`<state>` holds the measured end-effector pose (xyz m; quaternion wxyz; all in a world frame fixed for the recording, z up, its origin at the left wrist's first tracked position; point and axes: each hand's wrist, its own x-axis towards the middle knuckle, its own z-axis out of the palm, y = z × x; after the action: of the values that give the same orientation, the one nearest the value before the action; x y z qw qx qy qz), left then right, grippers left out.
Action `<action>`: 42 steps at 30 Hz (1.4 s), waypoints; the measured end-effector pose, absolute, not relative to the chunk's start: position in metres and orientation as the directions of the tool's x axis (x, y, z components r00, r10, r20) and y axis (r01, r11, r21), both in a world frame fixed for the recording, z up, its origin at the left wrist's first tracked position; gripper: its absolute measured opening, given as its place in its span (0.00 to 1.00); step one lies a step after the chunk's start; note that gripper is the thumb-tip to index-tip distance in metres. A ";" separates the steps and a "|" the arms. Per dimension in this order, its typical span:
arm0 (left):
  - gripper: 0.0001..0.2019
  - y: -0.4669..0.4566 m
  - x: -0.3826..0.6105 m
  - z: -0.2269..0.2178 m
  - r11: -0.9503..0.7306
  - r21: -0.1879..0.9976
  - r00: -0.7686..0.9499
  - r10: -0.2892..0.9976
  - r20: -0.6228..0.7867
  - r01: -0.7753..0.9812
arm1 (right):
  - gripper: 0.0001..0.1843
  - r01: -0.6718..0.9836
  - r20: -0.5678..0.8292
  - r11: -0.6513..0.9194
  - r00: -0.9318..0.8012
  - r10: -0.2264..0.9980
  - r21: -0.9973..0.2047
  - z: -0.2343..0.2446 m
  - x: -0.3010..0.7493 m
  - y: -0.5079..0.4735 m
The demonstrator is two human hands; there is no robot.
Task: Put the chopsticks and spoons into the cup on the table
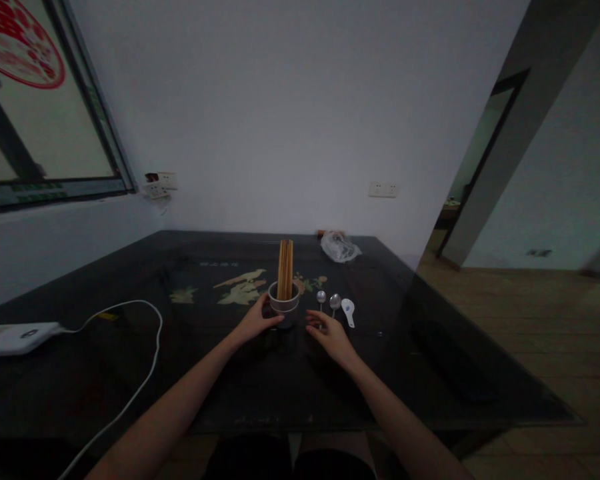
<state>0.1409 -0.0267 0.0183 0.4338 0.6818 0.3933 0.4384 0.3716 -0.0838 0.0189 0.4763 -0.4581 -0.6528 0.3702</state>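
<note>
A grey cup (284, 307) stands upright on the dark table, a bundle of wooden chopsticks (285, 270) rising out of it. My left hand (257, 321) grips the cup's left side, thumb across its front. To the right of the cup, apart from it, my right hand (330, 335) hovers or rests with fingers apart and nothing visible in it. Just beyond those fingers lie a small metal spoon (321, 297), a larger metal spoon (335, 302) and a white ceramic spoon (349, 310). My right hand partly hides the metal spoons' handles.
A crumpled clear plastic bag (340, 247) lies near the table's far edge. On the left, a white device (17, 339) trails a white cable (159, 333) over the table (180, 393). A dark flat object (450, 360) lies at the right. Behind is a wall with sockets (383, 190).
</note>
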 end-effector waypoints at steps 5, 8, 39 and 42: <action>0.39 -0.025 0.135 0.023 -0.322 0.938 0.316 0.910 0.269 0.127 | 0.11 0.388 0.383 0.399 -0.120 0.916 -0.831 0.030 0.368 -0.088; 0.39 -0.023 0.130 0.028 -0.346 0.931 0.280 0.911 0.303 0.118 | 0.10 0.451 0.386 0.400 -0.127 0.914 -0.798 0.033 0.371 -0.088; 0.10 -0.071 0.135 0.082 -0.681 0.526 0.119 0.661 0.741 0.509 | 0.12 0.498 0.438 0.412 -0.071 0.896 -0.763 0.048 0.386 -0.088; 0.11 -0.089 0.159 0.089 -0.744 0.461 0.365 0.651 0.666 0.484 | 0.12 0.484 0.446 0.404 -0.031 0.895 -0.776 0.053 0.390 -0.088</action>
<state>0.1586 -0.0890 0.0888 0.0938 0.8209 0.3455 0.4449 0.3903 -0.0876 0.0525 0.4816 -0.5026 -0.6855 0.2132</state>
